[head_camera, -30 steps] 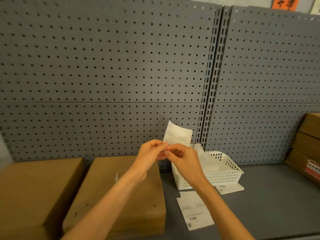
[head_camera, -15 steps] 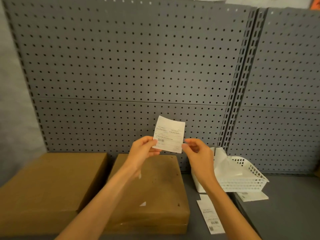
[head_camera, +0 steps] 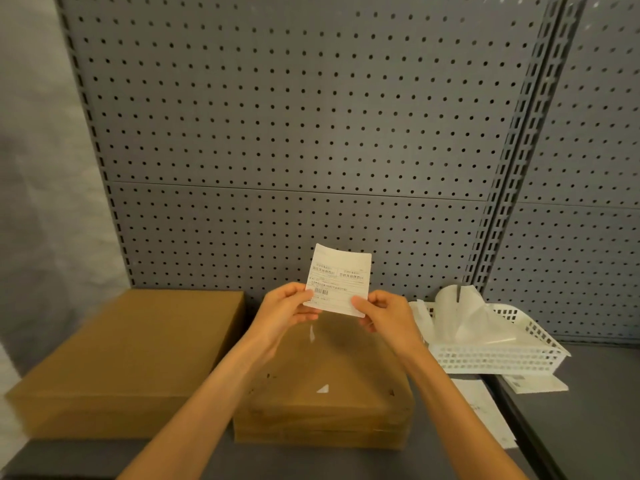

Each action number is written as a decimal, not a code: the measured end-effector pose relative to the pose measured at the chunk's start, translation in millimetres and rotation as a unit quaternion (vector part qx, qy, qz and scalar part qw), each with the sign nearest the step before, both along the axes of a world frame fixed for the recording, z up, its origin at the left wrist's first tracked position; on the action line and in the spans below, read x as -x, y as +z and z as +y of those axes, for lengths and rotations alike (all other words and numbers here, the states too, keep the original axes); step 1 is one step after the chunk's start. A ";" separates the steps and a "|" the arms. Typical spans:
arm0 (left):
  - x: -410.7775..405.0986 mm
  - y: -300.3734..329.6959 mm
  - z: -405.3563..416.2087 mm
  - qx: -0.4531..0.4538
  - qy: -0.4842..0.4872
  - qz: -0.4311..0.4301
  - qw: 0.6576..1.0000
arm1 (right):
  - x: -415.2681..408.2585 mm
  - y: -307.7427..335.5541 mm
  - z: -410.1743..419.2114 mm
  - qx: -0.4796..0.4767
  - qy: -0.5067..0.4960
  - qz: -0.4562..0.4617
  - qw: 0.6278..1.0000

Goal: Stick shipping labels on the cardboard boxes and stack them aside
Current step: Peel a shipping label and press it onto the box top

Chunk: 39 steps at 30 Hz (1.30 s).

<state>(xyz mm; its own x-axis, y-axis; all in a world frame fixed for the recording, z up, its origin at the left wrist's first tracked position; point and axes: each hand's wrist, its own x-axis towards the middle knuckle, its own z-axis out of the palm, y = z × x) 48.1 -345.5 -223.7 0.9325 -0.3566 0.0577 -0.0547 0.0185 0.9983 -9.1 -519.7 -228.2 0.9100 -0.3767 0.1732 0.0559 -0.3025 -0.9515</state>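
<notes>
White shipping label [head_camera: 337,282] pinched between left hand [head_camera: 282,311] and right hand [head_camera: 384,315], above cardboard box [head_camera: 329,386].

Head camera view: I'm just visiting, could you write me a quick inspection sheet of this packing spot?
Surface: grey shelf top, a seam on its right part.
Job's things: shipping label held up above the middle cardboard box; a second cardboard box lies to its left.
Clutter: white basket with crumpled backing paper; loose label sheets on the shelf beside and under it.
Hands: left hand and right hand each pinch a lower corner of the label.
Cables: nothing seen.
Surroundings: grey pegboard wall behind.
</notes>
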 end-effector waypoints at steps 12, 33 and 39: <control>-7.8 -20.1 20.1 -0.144 0.005 -0.078 0.986 | 2.0 -15.8 14.7 0.119 -0.036 0.049 0.991; -5.2 -35.9 21.5 -0.358 0.022 -0.181 0.916 | -1.1 -35.6 17.7 0.212 -0.041 0.106 0.971; -5.6 -35.5 22.1 -0.372 0.015 -0.198 0.907 | -1.3 -35.7 15.6 0.216 -0.027 0.113 0.970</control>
